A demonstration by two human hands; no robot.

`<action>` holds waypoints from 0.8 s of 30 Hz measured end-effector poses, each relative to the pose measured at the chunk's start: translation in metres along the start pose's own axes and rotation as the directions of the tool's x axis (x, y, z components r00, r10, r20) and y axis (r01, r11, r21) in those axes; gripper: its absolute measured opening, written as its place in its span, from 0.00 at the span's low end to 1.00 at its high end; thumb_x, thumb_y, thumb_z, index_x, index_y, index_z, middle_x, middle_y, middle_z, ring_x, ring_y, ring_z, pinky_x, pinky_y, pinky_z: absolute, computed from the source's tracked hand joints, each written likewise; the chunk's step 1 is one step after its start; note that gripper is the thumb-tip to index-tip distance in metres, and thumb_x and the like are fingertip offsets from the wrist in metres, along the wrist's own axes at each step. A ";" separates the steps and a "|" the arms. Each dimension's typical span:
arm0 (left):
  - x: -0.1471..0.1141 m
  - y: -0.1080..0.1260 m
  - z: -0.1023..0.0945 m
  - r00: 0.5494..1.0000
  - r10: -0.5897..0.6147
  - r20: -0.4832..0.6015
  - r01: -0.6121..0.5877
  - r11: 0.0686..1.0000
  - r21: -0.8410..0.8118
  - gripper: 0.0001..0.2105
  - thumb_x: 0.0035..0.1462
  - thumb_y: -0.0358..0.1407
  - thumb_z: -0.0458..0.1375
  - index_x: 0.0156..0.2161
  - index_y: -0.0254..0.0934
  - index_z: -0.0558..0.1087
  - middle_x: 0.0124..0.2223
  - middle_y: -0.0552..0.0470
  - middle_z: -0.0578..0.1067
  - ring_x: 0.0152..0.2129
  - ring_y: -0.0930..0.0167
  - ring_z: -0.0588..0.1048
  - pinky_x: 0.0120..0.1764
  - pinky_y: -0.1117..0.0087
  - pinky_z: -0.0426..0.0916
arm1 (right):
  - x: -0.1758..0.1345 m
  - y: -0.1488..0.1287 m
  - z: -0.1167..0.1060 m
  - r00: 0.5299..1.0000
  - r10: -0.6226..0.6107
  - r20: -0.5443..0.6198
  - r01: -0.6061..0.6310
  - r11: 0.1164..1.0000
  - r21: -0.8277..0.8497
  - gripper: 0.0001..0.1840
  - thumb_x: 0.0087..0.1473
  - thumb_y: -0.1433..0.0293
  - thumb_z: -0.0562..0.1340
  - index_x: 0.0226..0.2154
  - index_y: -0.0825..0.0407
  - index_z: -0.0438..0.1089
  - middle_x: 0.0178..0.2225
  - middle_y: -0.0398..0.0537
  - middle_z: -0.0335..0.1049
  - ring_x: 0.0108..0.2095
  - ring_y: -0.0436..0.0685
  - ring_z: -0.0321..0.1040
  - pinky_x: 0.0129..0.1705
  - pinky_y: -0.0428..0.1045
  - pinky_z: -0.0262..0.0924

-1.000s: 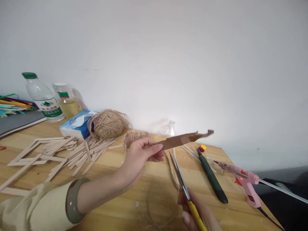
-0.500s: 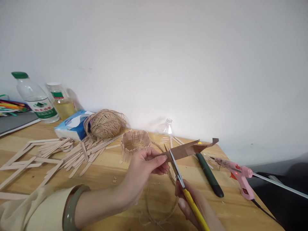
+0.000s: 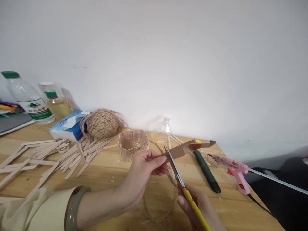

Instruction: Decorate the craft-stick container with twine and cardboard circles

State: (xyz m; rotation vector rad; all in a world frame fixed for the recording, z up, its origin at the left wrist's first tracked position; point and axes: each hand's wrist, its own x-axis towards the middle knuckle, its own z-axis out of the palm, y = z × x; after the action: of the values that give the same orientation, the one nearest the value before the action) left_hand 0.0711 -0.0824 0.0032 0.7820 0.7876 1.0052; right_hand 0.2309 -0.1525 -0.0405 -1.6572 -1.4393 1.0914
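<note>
Pinched between the thumb and fingers of my left hand (image 3: 150,163) is a brown paper strip (image 3: 179,152), which stretches off to the right and ends in a folded, ragged tip. My right hand (image 3: 196,203) is closed around the yellow handles of a pair of scissors (image 3: 176,171). The blades point up and away, slightly apart, and cross the strip just right of my left fingertips. Behind my left hand stands a small basket (image 3: 133,143) with walls of short wooden pieces. A braided twine cord (image 3: 157,146) runs from beside the basket toward a loop of thin twine (image 3: 156,221) below my hands.
Left lie many craft sticks (image 3: 81,157), a ball of twine (image 3: 102,123), a tissue pack (image 3: 69,125) and two bottles (image 3: 37,106). A dark green utility knife (image 3: 207,171) and a pink glue gun (image 3: 237,173) with its cord lie right. A cut clear bottle top (image 3: 166,125) stands by the wall.
The view has shifted slightly, so the tabletop things sit a little further left. The scissor blades remain at the paper strip, and both hands keep their holds.
</note>
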 end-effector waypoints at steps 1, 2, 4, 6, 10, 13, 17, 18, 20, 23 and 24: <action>0.000 0.000 0.000 1.000 0.000 -0.002 0.000 1.000 0.003 0.08 0.47 0.35 0.63 0.23 0.33 0.71 0.23 0.54 0.76 0.22 0.76 0.73 0.29 0.76 0.66 | -0.001 0.000 0.000 1.000 0.020 0.001 -0.020 1.000 0.022 0.32 0.41 0.37 0.54 0.20 0.50 0.54 0.17 0.37 0.48 0.15 0.45 0.42 0.12 0.43 0.37; 0.000 -0.001 0.000 1.000 0.000 -0.002 0.000 1.000 0.005 0.08 0.47 0.35 0.63 0.23 0.33 0.71 0.23 0.54 0.76 0.22 0.76 0.73 0.29 0.75 0.66 | -0.002 0.000 0.000 0.999 0.041 0.005 -0.041 0.998 0.041 0.32 0.41 0.38 0.55 0.20 0.50 0.54 0.17 0.37 0.48 0.14 0.44 0.42 0.12 0.43 0.37; 0.001 -0.001 0.000 1.000 0.003 -0.005 -0.003 1.000 0.008 0.08 0.46 0.35 0.63 0.23 0.33 0.71 0.23 0.54 0.76 0.22 0.76 0.73 0.29 0.75 0.66 | -0.004 -0.001 0.000 0.997 0.074 0.020 -0.075 0.995 0.064 0.31 0.40 0.38 0.56 0.19 0.49 0.53 0.16 0.36 0.47 0.13 0.44 0.41 0.11 0.43 0.36; 0.001 -0.001 0.000 1.000 0.006 -0.002 -0.006 1.000 0.011 0.08 0.46 0.35 0.63 0.23 0.33 0.71 0.23 0.53 0.76 0.22 0.76 0.73 0.29 0.75 0.66 | -0.005 -0.002 0.000 0.996 0.084 0.034 -0.086 0.994 0.074 0.31 0.40 0.38 0.56 0.19 0.49 0.53 0.15 0.34 0.46 0.12 0.43 0.40 0.11 0.44 0.35; 0.001 -0.001 0.000 1.000 -0.009 0.009 0.009 1.000 0.017 0.08 0.45 0.35 0.63 0.23 0.33 0.71 0.22 0.53 0.76 0.20 0.77 0.72 0.28 0.76 0.65 | -0.003 -0.006 -0.004 0.995 0.098 -0.007 -0.097 0.989 0.112 0.33 0.37 0.36 0.57 0.19 0.49 0.53 0.14 0.33 0.45 0.12 0.43 0.40 0.12 0.44 0.35; -0.001 -0.001 0.000 0.997 -0.061 0.039 0.058 0.996 0.068 0.08 0.44 0.34 0.64 0.23 0.32 0.71 0.21 0.53 0.75 0.19 0.77 0.72 0.26 0.76 0.65 | 0.003 -0.016 -0.010 0.996 0.071 -0.047 -0.061 0.981 0.186 0.29 0.39 0.41 0.60 0.21 0.49 0.55 0.13 0.32 0.46 0.13 0.44 0.42 0.14 0.43 0.38; -0.002 0.000 0.000 0.979 -0.158 0.127 0.133 0.974 0.185 0.08 0.42 0.33 0.64 0.22 0.33 0.70 0.19 0.54 0.74 0.17 0.76 0.71 0.25 0.75 0.66 | 0.012 -0.035 -0.015 0.996 -0.044 -0.082 0.068 0.946 0.316 0.20 0.42 0.55 0.67 0.25 0.51 0.60 0.22 0.39 0.63 0.19 0.47 0.55 0.21 0.45 0.52; -0.003 0.000 0.000 0.972 -0.178 0.152 0.143 0.965 0.218 0.07 0.41 0.32 0.64 0.21 0.33 0.70 0.18 0.54 0.74 0.17 0.76 0.71 0.25 0.75 0.66 | 0.014 -0.039 -0.016 0.995 -0.057 -0.084 0.082 0.936 0.342 0.18 0.41 0.58 0.68 0.26 0.51 0.61 0.25 0.42 0.65 0.20 0.48 0.57 0.22 0.46 0.54; -0.003 0.001 -0.001 0.960 -0.206 0.190 0.147 0.948 0.283 0.06 0.41 0.31 0.64 0.21 0.33 0.70 0.18 0.55 0.73 0.16 0.77 0.70 0.25 0.75 0.66 | 0.016 -0.048 -0.015 0.995 -0.070 -0.071 0.090 0.935 0.343 0.16 0.40 0.62 0.68 0.26 0.51 0.62 0.27 0.43 0.67 0.21 0.49 0.59 0.23 0.46 0.56; -0.004 0.001 -0.003 0.951 -0.223 0.213 0.139 0.926 0.350 0.05 0.41 0.29 0.63 0.22 0.33 0.71 0.20 0.56 0.74 0.18 0.77 0.71 0.25 0.75 0.66 | 0.015 -0.056 -0.013 0.990 -0.104 -0.095 0.126 0.956 0.264 0.13 0.40 0.66 0.67 0.24 0.51 0.61 0.22 0.39 0.64 0.22 0.49 0.60 0.25 0.46 0.58; -0.004 0.001 -0.005 0.952 -0.220 0.211 0.133 0.923 0.361 0.04 0.42 0.29 0.63 0.23 0.33 0.72 0.21 0.55 0.74 0.18 0.77 0.71 0.25 0.75 0.66 | 0.015 -0.056 -0.012 0.987 -0.119 -0.109 0.143 0.959 0.246 0.13 0.41 0.66 0.67 0.24 0.51 0.61 0.21 0.39 0.63 0.22 0.50 0.60 0.25 0.46 0.59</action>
State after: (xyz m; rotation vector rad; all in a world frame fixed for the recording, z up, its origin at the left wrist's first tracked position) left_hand 0.0654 -0.0843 0.0026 1.0936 0.8093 0.5959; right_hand 0.2187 -0.1287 0.0124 -1.3940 -1.2731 1.0602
